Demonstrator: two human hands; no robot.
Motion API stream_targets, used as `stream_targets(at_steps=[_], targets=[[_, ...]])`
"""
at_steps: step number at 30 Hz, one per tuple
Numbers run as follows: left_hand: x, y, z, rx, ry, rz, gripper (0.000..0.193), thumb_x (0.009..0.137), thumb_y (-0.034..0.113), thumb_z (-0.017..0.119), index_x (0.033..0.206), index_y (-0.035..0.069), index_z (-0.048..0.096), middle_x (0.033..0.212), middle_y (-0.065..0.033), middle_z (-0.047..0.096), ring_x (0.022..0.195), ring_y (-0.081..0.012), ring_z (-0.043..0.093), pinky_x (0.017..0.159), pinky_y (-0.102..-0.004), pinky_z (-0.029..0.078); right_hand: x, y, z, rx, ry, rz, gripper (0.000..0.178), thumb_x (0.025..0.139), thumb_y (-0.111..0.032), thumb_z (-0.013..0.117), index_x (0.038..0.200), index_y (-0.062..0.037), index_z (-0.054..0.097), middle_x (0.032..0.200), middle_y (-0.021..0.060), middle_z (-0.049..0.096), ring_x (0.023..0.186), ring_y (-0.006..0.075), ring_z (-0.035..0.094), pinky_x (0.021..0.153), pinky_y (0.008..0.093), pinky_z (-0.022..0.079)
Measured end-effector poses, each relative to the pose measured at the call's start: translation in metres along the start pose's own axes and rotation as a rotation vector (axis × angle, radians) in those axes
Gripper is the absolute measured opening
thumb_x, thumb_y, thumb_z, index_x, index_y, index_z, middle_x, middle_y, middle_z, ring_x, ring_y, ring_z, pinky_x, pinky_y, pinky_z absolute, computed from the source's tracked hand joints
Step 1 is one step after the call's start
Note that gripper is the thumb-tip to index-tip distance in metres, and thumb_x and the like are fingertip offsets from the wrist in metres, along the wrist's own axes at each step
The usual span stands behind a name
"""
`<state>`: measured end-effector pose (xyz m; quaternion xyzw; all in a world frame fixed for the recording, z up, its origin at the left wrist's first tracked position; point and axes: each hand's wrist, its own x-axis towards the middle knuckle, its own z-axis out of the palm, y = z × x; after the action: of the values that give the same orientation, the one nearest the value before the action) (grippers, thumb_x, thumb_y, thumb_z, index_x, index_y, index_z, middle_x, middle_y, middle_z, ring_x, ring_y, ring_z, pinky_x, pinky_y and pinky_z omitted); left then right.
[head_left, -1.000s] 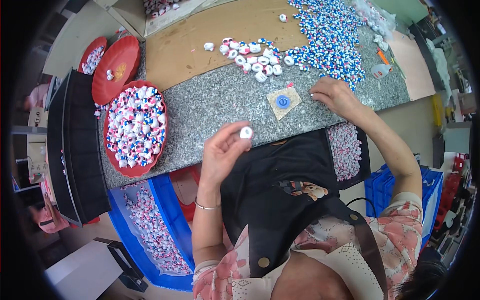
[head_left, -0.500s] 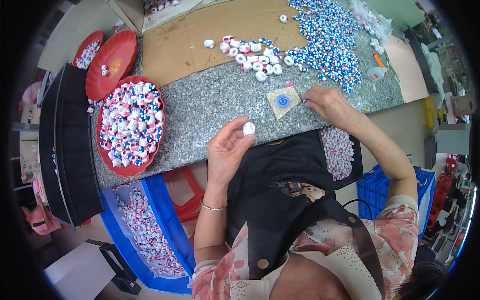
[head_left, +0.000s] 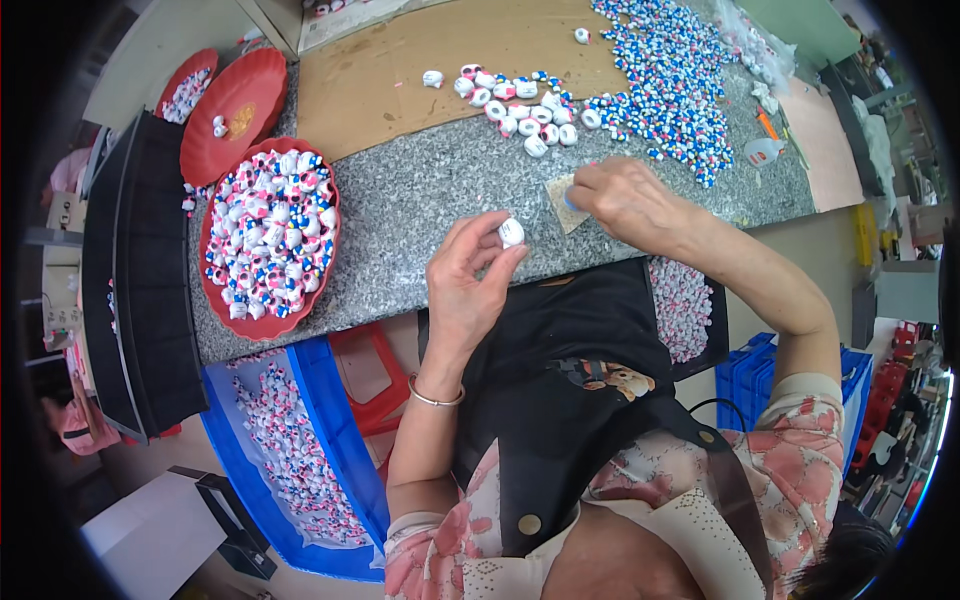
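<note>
Between the thumb and fingers of my left hand (head_left: pixel 470 275) is a small white, rounded figurine head (head_left: pixel 511 232), held just above the near edge of the granite worktop. My right hand (head_left: pixel 632 205) is closed in a pinch over a speckled square pad (head_left: pixel 562 212). A blue round patch (head_left: pixel 571 200) on the pad shows only in part beside those fingertips. The small blue piece that the right fingers held earlier is hidden behind them now. Beyond my hands lies a loose group of white figurine heads (head_left: pixel 535 147) with dark and pink openings.
Small blue, white and pink pieces (head_left: pixel 665 80) spread across the far right of the worktop. At left, a red scalloped tray (head_left: pixel 330 250) is heaped with finished-looking figurines, near another red tray (head_left: pixel 215 165). A white bottle (head_left: pixel 762 151) lies at right. Blue crates (head_left: pixel 340 440) stand below.
My right hand has moved left and down onto the pad, covering most of the blue patch. My left hand keeps hold of the figurine head. The whole view has shifted slightly.
</note>
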<state>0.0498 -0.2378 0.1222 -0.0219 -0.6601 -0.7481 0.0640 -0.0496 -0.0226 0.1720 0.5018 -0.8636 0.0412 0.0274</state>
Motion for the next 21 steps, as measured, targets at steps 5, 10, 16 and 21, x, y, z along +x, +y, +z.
stream_targets(at_steps=[5,10,16,21], targets=[[-0.002,-0.007,0.008,0.031,0.049,0.01,0.032,0.08,-0.008,0.07,0.111,-0.003,0.063,0.104,-0.0088,0.06,0.087,-0.0136,0.064,0.079,-0.0247,0.057,-0.006,0.005,0.003,0.14,0.102,0.059,0.011,0.075,-0.002,0.064,0.086,-0.003,0.062,0.08,0.0126,0.059,0.073,0.0327,0.061,0.064,0.0424,0.048],[0.009,-0.018,0.029,0.22,0.085,0.209,0.034,0.077,-0.007,0.073,0.109,-0.001,0.065,0.102,-0.0117,0.064,0.084,-0.0163,0.066,0.072,-0.0263,0.058,-0.015,-0.004,0.002,0.447,0.309,0.253,0.012,0.085,-0.006,0.066,0.095,-0.0011,0.067,0.086,0.0107,0.067,0.074,0.0244,0.066,0.067,0.0329,0.052],[0.01,-0.019,0.044,0.286,0.01,0.311,0.037,0.075,-0.005,0.074,0.111,0.0,0.065,0.102,-0.0124,0.064,0.082,-0.017,0.066,0.07,-0.0263,0.058,-0.025,-0.02,0.0,1.476,0.128,0.699,0.012,0.089,-0.005,0.065,0.097,0.0027,0.07,0.087,0.0054,0.069,0.081,0.0092,0.064,0.073,0.0233,0.052],[0.01,-0.001,0.03,-0.23,-0.323,-0.107,0.032,0.088,-0.003,0.064,0.119,-0.001,0.063,0.103,-0.01,0.064,0.083,-0.0134,0.065,0.073,-0.0256,0.057,-0.032,-0.03,-0.02,1.01,0.236,0.399,0.013,0.082,-0.002,0.07,0.095,0.001,0.071,0.08,0.0075,0.068,0.073,0.015,0.066,0.066,0.0281,0.051]])
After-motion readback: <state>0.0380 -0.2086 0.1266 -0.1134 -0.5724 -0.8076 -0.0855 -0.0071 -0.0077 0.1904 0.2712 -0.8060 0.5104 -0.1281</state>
